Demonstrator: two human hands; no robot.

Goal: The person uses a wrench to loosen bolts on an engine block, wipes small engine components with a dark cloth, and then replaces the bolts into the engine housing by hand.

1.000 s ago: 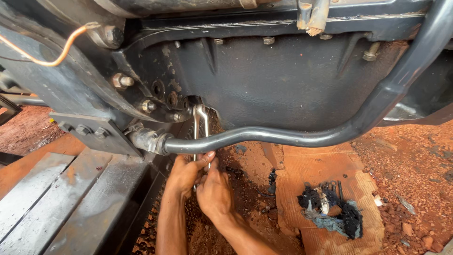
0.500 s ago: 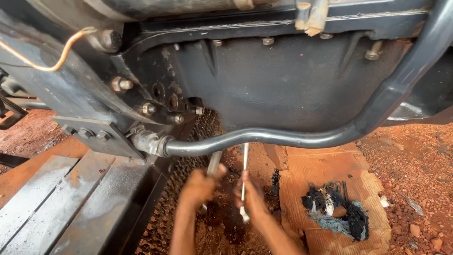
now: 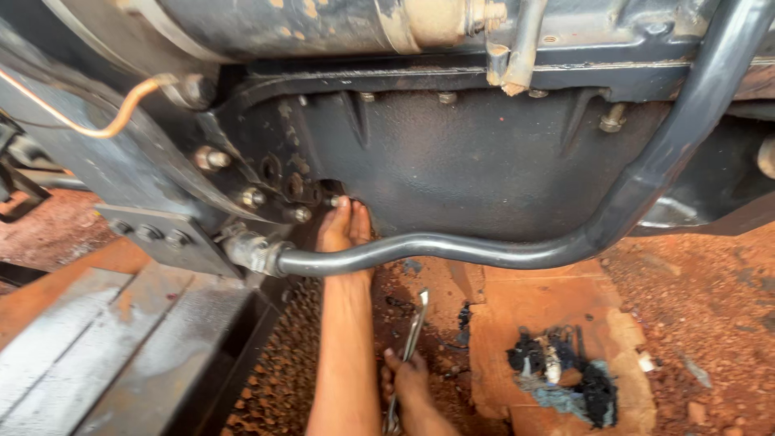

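Left hand point(image 3: 343, 226) is reached up behind the bent grey pipe point(image 3: 484, 252), fingers held together and extended, tips touching a bolt point(image 3: 331, 200) at the dark gap on the lower edge of the engine housing; whether they pinch the bolt or just press on it, cannot tell. The forearm runs straight down out of frame.

Right hand point(image 3: 406, 379) is low, near the bottom edge, fingers curled tight around the lower shaft of a steel wrench point(image 3: 412, 339). The wrench stands nearly upright, slightly tilted, its upper end free in the air below the pipe, touching nothing.

Above: black oil pan point(image 3: 484, 161) with a row of bolts along its flange, and a grimy cylindrical casing on top. A thin copper tube point(image 3: 105, 121) curves at upper left. The pipe ends in a fitting point(image 3: 254, 252) at left and sweeps up to the right.

Below: red gravelly dirt point(image 3: 694, 323), a flattened piece of cardboard point(image 3: 533, 315) with a pile of dirty dark rags point(image 3: 565, 375) on it, well apart from the hands. Grey wooden planks point(image 3: 113, 347) lie at lower left.
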